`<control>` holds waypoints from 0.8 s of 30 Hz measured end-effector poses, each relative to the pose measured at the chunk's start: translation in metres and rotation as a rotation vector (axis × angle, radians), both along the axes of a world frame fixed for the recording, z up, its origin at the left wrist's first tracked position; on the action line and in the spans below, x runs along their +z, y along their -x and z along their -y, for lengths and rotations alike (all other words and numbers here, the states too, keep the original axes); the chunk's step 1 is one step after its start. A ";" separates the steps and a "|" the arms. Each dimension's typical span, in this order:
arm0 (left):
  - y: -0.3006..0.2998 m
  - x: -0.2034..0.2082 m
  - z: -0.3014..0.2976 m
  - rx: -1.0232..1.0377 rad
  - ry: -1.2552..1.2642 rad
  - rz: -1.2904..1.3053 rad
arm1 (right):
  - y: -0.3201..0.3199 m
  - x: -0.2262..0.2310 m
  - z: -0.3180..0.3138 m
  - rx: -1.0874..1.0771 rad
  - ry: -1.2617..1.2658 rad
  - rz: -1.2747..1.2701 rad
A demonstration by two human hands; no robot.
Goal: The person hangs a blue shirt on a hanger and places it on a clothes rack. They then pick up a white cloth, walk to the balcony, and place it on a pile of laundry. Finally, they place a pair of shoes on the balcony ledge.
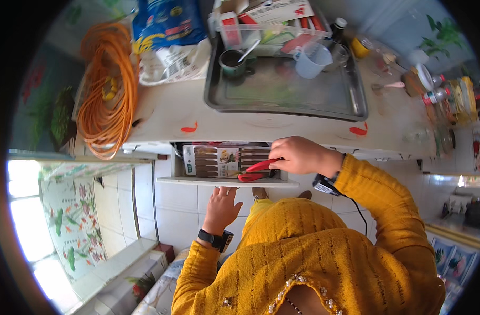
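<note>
Below the tabletop's front edge, a white drawer [227,182] is pulled out toward me. Inside it lies a flat pack of several brown-handled cutlery pieces or knives [206,161] on a printed card. My right hand [301,155] is over the drawer's right end, its fingers closed on red-handled scissors [258,165]. The scissors' handles hang over the pack, and their blades are hard to make out. My left hand [221,209] is at the drawer's front from below, fingers stretched out against or just under its edge, holding nothing.
On the white tabletop [166,113] stands a big metal tray [282,107] with a dark mug [232,63], a clear measuring jug [312,60] and a plastic box of packages. A coil of orange cable [106,100] hangs over the left edge. Bottles [436,95] crowd the right.
</note>
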State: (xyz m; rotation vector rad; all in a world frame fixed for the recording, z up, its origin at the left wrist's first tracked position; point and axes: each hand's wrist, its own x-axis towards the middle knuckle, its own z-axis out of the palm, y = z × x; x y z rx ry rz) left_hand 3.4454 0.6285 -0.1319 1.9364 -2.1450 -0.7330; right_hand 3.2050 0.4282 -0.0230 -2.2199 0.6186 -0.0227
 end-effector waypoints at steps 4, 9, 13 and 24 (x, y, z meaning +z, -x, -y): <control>-0.002 -0.009 0.032 -0.028 0.059 -0.029 | 0.077 0.051 -0.025 -0.354 0.035 0.120; -0.003 -0.021 0.085 -0.075 0.135 -0.009 | 0.197 0.058 -0.093 -0.941 -0.380 0.192; -0.003 -0.027 0.119 -0.094 0.159 0.018 | 0.275 0.044 -0.163 -1.369 -0.466 0.313; 0.224 0.045 0.143 -0.605 -0.201 -0.040 | 0.453 -0.029 -0.280 -1.734 -0.452 1.305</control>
